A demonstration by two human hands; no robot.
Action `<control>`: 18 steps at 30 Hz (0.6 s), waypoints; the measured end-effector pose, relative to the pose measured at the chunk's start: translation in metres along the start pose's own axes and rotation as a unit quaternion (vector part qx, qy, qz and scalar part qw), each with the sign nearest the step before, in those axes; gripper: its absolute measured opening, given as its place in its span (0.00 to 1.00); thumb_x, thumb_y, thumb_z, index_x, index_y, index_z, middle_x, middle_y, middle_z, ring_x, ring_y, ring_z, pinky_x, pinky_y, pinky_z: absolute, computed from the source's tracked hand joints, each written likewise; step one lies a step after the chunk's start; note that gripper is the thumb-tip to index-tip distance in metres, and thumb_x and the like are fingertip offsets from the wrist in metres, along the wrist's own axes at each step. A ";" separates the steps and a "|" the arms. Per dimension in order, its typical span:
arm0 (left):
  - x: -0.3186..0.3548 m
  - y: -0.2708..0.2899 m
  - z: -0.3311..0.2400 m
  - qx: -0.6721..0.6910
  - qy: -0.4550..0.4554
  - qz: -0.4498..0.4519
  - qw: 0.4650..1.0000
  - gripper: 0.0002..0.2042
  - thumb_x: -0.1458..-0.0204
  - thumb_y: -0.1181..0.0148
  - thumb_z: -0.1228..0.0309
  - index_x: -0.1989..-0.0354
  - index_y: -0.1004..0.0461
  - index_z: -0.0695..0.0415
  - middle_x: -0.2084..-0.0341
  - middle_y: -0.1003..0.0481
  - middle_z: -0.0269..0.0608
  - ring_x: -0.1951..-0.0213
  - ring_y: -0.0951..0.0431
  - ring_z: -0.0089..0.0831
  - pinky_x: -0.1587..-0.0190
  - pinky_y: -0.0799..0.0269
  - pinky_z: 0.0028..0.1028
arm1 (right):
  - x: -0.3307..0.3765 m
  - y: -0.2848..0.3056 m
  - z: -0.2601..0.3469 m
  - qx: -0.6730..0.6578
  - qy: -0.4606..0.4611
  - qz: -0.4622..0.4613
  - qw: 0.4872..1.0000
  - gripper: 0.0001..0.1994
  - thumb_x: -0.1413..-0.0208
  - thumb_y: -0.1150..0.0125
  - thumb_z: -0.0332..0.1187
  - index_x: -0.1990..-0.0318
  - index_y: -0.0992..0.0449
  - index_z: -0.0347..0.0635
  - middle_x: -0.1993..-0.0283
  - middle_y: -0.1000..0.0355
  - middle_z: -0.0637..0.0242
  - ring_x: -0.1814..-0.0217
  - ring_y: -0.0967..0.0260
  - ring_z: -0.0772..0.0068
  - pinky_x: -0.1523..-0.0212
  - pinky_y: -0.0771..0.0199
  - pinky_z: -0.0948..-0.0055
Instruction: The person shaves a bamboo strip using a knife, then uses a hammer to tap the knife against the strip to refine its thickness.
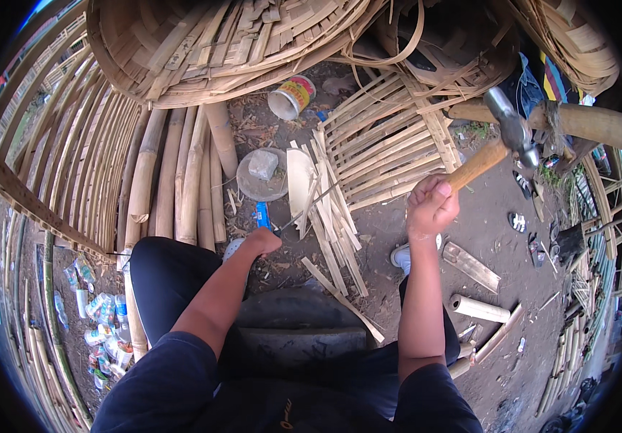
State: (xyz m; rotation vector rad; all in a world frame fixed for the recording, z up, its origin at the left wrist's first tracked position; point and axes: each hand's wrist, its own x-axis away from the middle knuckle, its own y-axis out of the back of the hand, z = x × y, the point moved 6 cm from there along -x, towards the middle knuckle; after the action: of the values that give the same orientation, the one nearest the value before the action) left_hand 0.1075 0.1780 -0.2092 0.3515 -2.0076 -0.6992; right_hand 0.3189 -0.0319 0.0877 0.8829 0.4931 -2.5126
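My right hand is closed round the wooden handle of a ball-peen hammer, raised with its metal head up and to the right. My left hand is closed, and a long thin greyish tool, a rod or narrow blade, sticks out of it toward the upper right. Its grip is mostly hidden by the fingers. The tool lies across a pile of split bamboo strips on the ground between my feet. Just beyond the left hand is a small blue packet.
Bamboo poles and a slatted bamboo panel stand at left. Ahead are a stone on a round grey lid, a paint bucket, a slatted frame and large woven baskets. Bamboo offcuts lie at right.
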 end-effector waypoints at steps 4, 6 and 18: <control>-0.008 -0.006 -0.012 -0.005 -0.033 0.010 0.999 0.15 0.58 0.52 0.67 0.82 0.23 0.66 0.84 0.24 0.52 0.78 0.21 0.39 0.67 0.26 0.34 | 0.166 0.030 -0.157 0.325 -0.073 0.056 0.941 0.23 0.39 0.49 0.48 0.76 0.36 0.36 0.84 0.38 0.58 0.85 0.38 0.58 0.81 0.36 0.61; -0.007 -0.007 0.002 0.002 -0.019 0.007 1.000 0.13 0.59 0.52 0.68 0.84 0.25 0.65 0.85 0.25 0.50 0.80 0.22 0.38 0.70 0.26 0.34 | 0.219 0.012 -0.193 0.444 -0.263 0.274 0.812 0.26 0.38 0.51 0.48 0.75 0.29 0.28 0.75 0.30 0.39 0.70 0.29 0.37 0.65 0.30 0.50; -0.034 -0.031 0.013 -0.067 -0.046 0.025 0.996 0.16 0.57 0.52 0.66 0.89 0.24 0.60 0.84 0.23 0.48 0.74 0.20 0.35 0.60 0.26 0.30 | -0.031 0.011 0.027 0.549 -0.070 0.374 0.744 0.19 0.42 0.42 0.44 0.72 0.28 0.32 0.80 0.31 0.45 0.76 0.31 0.42 0.73 0.32 0.56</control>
State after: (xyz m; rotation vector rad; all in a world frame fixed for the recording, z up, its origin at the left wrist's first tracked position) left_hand 0.1127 0.1752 -0.2571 0.1923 -2.0363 -0.8270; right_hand 0.3334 -0.0449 0.1256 0.9339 -1.3011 -1.8618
